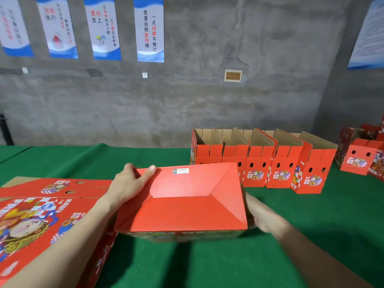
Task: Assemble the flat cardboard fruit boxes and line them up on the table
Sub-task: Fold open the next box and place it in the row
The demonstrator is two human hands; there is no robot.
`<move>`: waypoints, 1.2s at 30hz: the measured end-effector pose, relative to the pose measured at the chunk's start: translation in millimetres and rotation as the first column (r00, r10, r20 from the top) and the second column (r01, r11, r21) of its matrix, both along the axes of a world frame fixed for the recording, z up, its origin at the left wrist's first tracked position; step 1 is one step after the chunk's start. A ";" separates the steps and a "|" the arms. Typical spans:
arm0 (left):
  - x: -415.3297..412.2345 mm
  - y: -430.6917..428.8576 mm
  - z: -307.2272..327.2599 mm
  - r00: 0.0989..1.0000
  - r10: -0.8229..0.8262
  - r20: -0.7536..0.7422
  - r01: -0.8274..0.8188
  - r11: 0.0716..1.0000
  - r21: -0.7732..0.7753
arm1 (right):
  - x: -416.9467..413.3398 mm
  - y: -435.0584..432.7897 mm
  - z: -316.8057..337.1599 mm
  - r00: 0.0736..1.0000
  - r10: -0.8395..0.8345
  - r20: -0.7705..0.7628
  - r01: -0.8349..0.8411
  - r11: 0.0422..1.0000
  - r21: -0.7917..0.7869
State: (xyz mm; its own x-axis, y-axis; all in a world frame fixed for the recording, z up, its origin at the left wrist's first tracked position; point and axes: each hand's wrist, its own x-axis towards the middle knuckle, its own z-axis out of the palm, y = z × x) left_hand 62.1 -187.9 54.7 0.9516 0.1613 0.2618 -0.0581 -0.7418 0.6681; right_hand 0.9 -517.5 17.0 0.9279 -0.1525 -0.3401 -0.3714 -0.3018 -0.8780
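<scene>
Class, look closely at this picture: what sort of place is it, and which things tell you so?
Probably a packing workshop. Slogan posters hang on a bare concrete wall, assembled red boxes stand in a row on a green-covered table, and flat boxes wait at the left.

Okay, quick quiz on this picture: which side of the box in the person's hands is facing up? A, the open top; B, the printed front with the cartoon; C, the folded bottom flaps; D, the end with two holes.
C: the box held between the left hand and the right hand shows plain red interlocked flaps with a small barcode label on top.
</scene>
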 end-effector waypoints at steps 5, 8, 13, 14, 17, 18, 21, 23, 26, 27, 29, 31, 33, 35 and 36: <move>3.7 12.3 -30.0 0.983 0.127 0.129 -0.053 0.883 -0.466 | -4.6 14.3 22.9 0.986 0.089 0.138 -0.115 0.974 0.195; 3.0 17.9 -50.6 0.977 0.189 0.104 -0.054 0.682 -0.729 | -10.9 18.4 31.4 0.950 0.139 0.280 -0.167 0.983 0.078; 2.3 19.9 -74.9 0.998 0.050 -0.026 -0.043 0.378 -0.925 | -11.0 22.0 42.9 0.871 0.227 0.436 -0.224 0.973 -0.059; 2.6 19.0 -76.9 0.999 0.030 -0.033 -0.041 0.370 -0.928 | -11.4 22.4 44.8 0.859 0.231 0.456 -0.225 0.972 -0.069; 6.1 18.2 -84.0 0.997 -0.008 -0.082 -0.070 0.430 -0.900 | -14.4 25.0 44.9 0.833 0.233 0.501 -0.207 0.972 -0.108; 7.9 16.7 -85.7 0.992 -0.016 -0.126 -0.101 0.499 -0.860 | -15.7 27.3 43.7 0.829 0.241 0.505 -0.196 0.970 -0.140; 2.6 3.1 -87.0 0.936 0.016 -0.352 -0.187 0.869 -0.458 | -18.8 43.2 30.0 0.798 0.301 0.522 -0.127 0.931 -0.343; -11.7 -17.1 -75.5 0.950 -0.093 -0.298 -0.015 0.940 -0.340 | -19.9 61.8 10.3 0.764 0.342 0.547 -0.056 0.880 -0.473; -31.4 -50.5 -50.6 0.899 -0.409 -0.157 0.257 0.782 -0.567 | -17.5 87.4 -25.5 0.747 0.373 0.550 0.044 0.799 -0.600; -35.8 -59.6 -43.2 0.884 -0.456 -0.106 0.309 0.738 -0.599 | -16.3 93.9 -36.3 0.752 0.382 0.538 0.062 0.771 -0.634; -39.7 -71.4 -29.0 0.879 -0.476 -0.021 0.356 0.686 -0.635 | -12.5 106.1 -57.3 0.766 0.405 0.499 0.088 0.703 -0.706; -39.4 -77.0 -19.9 0.904 -0.428 -0.019 0.311 0.686 -0.658 | -11.3 119.4 -74.6 0.794 0.424 0.435 0.069 0.648 -0.758; -33.1 -76.1 -19.2 0.936 -0.340 -0.089 0.210 0.745 -0.633 | -13.3 131.8 -88.8 0.810 0.434 0.396 0.066 0.603 -0.795; -26.8 -69.4 -23.8 0.955 -0.230 -0.185 0.085 0.813 -0.576 | -16.2 139.7 -98.0 0.810 0.448 0.377 0.079 0.554 -0.829; -23.9 -65.4 -27.8 0.957 -0.193 -0.216 0.048 0.842 -0.537 | -17.5 141.8 -102.2 0.818 0.458 0.348 0.063 0.529 -0.846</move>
